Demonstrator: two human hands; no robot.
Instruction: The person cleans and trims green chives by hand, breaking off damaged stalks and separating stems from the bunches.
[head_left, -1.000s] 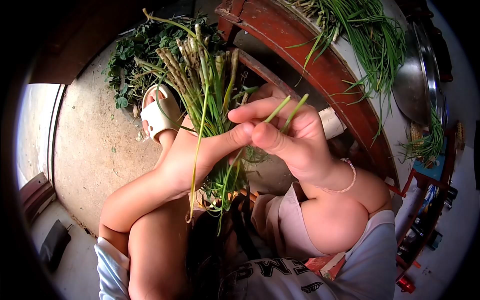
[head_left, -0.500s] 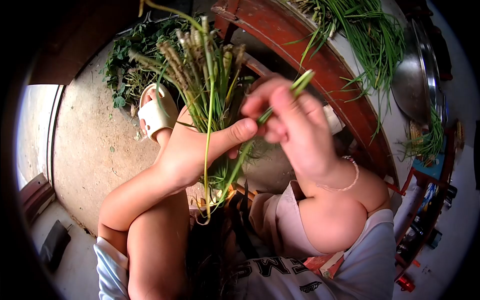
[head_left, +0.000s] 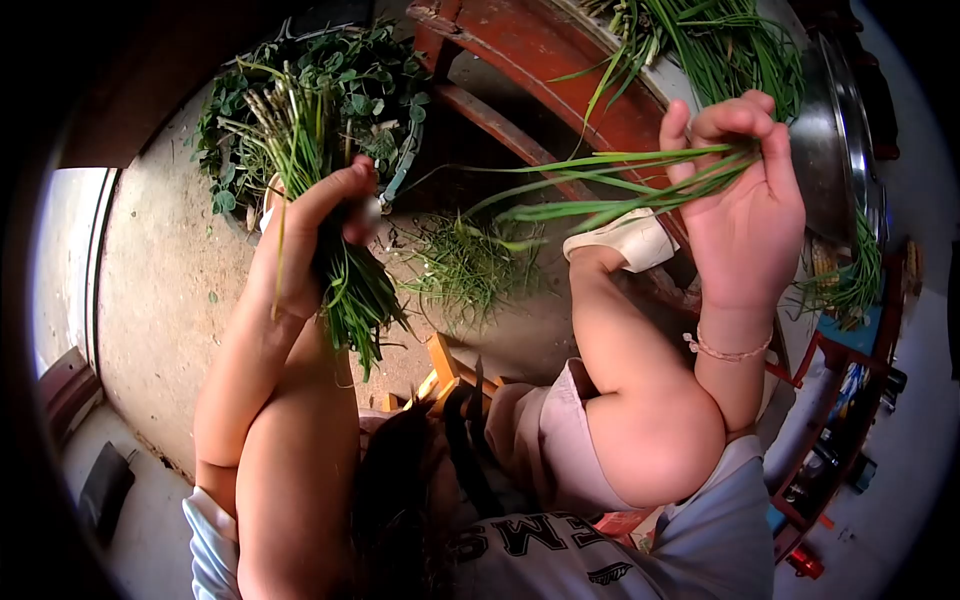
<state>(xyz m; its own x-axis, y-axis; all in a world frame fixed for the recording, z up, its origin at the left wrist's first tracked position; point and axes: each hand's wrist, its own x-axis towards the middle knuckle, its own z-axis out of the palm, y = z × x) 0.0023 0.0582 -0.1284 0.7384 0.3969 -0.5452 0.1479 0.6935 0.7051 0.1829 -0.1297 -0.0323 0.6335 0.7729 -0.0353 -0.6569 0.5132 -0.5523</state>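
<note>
My left hand (head_left: 305,235) is closed around a thick bunch of garlic chives (head_left: 357,290). Its pale root ends point up and away, and the green leaves hang down below my fist. Raised on the right, my right hand (head_left: 745,220) grips a few long green chive leaves (head_left: 600,208) between curled fingers, the leaves trailing to the left. Just beyond this hand, a pile of garlic chives (head_left: 740,55) lies on the red-edged table. Between my feet, a loose heap of green trimmings (head_left: 465,265) rests on the floor.
A basin of leafy greens (head_left: 375,85) stands on the floor at upper left. The red wooden table frame (head_left: 550,60) curves across the upper right, near a metal bowl (head_left: 830,150). A rack of small items (head_left: 830,450) stands at right. My knees flank the workspace.
My hands have moved apart: the left, with its bunch, to the left, and the right up and to the right with chive leaves. The floor heap and my right foot have come into view.
</note>
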